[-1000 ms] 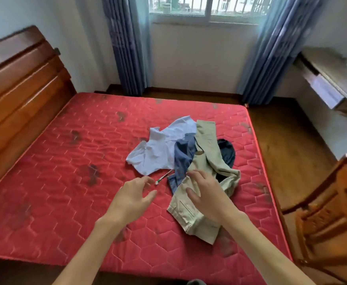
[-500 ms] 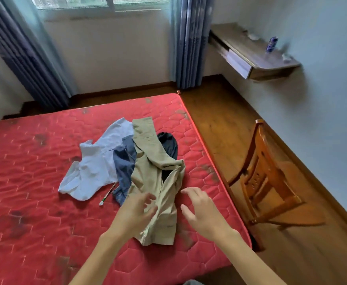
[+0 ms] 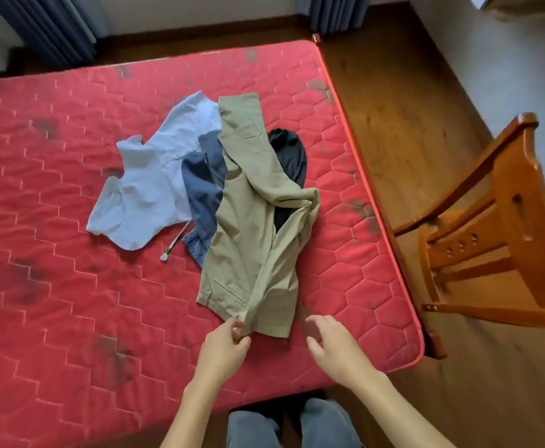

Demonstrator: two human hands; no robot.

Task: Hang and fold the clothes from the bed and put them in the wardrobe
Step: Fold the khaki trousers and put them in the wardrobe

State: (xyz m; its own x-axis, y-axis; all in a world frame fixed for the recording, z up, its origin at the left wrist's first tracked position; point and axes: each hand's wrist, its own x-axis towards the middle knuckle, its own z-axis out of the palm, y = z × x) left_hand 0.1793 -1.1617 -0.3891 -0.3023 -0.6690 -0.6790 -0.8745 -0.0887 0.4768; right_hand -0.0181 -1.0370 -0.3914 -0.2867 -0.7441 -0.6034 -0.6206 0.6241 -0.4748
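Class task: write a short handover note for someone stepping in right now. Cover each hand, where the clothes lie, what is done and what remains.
Left hand: pinches the near hem of the khaki trousers.
Right hand: open, just off the hem, holding nothing.
Trousers lie atop the pile on the red mattress, over the navy garment and black garment; light blue shirt is beside them.
Done: nothing folded.
Left: hang or fold everything and move it to the wardrobe, out of view.

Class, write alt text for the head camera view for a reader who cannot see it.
A person's left hand pinches the near edge of khaki trousers on a red mattress; the right hand hovers open beside it. A pale blue shirt and darker clothes lie behind.
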